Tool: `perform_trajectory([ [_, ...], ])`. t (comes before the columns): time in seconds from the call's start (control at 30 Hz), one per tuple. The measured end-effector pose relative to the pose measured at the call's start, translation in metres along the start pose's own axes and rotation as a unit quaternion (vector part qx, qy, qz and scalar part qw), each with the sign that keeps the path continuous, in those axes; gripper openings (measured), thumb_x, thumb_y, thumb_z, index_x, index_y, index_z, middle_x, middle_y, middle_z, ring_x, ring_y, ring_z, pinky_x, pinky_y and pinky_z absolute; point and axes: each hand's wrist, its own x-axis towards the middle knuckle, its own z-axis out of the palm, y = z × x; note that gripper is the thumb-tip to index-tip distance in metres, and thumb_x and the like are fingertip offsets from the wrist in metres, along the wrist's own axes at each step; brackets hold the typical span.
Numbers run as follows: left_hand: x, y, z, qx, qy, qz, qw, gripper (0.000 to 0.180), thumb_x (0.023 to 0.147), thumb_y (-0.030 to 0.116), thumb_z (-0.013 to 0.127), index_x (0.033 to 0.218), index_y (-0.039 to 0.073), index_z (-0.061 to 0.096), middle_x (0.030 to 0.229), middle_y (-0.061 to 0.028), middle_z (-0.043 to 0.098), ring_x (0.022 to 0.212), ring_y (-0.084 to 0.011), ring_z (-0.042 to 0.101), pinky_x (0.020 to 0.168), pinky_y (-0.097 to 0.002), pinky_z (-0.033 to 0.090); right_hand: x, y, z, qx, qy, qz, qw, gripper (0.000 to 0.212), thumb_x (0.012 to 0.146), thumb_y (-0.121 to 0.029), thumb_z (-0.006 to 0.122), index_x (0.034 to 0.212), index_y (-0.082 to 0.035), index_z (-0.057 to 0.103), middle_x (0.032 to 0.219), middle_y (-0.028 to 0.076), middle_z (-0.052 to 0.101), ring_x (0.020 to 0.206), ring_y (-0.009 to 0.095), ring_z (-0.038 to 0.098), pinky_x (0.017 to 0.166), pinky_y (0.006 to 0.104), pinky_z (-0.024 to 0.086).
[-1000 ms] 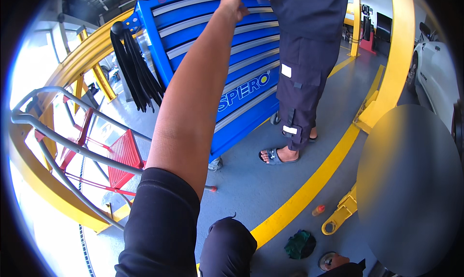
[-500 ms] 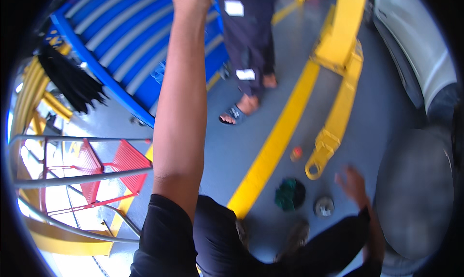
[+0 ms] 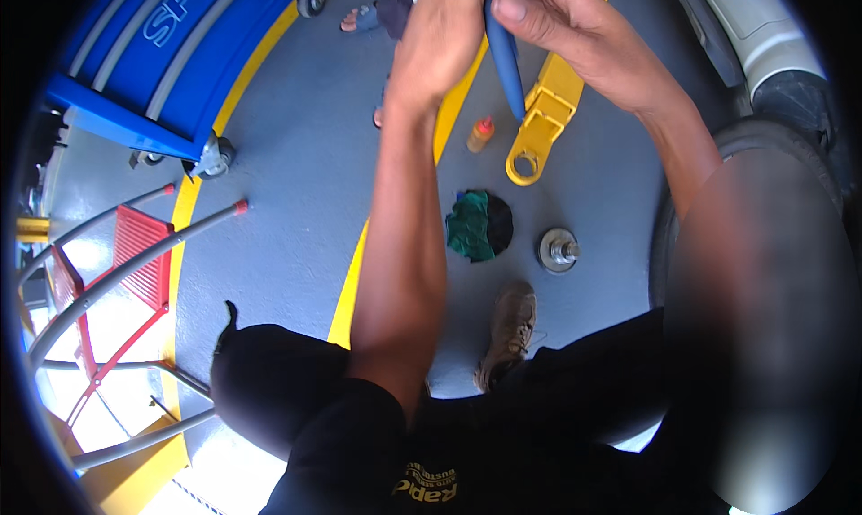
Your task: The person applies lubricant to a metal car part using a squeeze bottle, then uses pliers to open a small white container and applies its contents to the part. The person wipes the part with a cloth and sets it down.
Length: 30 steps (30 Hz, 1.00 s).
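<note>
My left hand and my right hand are close together at the top edge. Between them hangs a long, slim blue rod that tapers downward; its kind does not show. The right thumb lies against its upper part, with the right fingers curled behind. Of my left hand I see mainly the back and wrist; the top edge cuts off its fingers. Under the rod's tip is the yellow lift arm, ending in a ring.
On the grey floor are an orange bottle with a red cap, green cloth by a black round shape, and a round metal part. A blue wheeled cabinet and red-stepped ladder stand left. A car tyre is right; a person's foot is ahead.
My right hand has risen from near the floor parts to beside my left hand. The blue rod now shows between them. The view has shifted, with floor items appearing higher and further left.
</note>
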Motion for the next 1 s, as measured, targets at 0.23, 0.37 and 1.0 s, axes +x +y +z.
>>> perform_trajectory([
  [0.23, -0.037, -0.020, -0.005, 0.097, -0.083, -0.043, 0.991, 0.055, 0.117, 0.046, 0.032, 0.130, -0.002, 0.054, 0.136, -0.0165, 0.047, 0.131, -0.0266, 0.047, 0.112, -0.0370, 0.037, -0.033, 0.039, 0.014, -0.133, 0.035, 0.095, 0.986, 0.053, 0.108, -0.023, 0.062, 0.152, 0.001, 0.047, 0.135, 0.012, 0.064, 0.114, 0.020, 0.065, 0.097, 0.0345, 0.052],
  [0.37, -0.047, -0.023, -0.014, 0.084, -0.117, -0.128, 0.981, 0.061, 0.110, 0.047, 0.054, 0.149, 0.000, 0.049, 0.147, -0.0184, 0.054, 0.138, -0.0286, 0.052, 0.114, -0.0423, 0.040, -0.034, 0.052, 0.025, -0.171, 0.052, 0.113, 0.977, 0.050, 0.102, -0.017, 0.066, 0.147, -0.001, 0.050, 0.116, 0.007, 0.062, 0.105, 0.014, 0.062, 0.096, 0.0286, 0.050],
  [1.0, 0.058, 0.109, -0.093, -0.178, 0.135, 0.078, 0.972, 0.096, 0.101, 0.071, 0.052, 0.149, -0.010, 0.033, 0.137, -0.0302, 0.054, 0.127, -0.0416, 0.063, 0.105, -0.0505, 0.059, -0.044, 0.132, 0.012, -0.266, 0.132, 0.168, 0.940, 0.041, 0.107, -0.036, 0.065, 0.089, -0.002, 0.053, 0.072, 0.005, 0.046, 0.066, 0.017, 0.044, 0.064, 0.0378, 0.042],
])
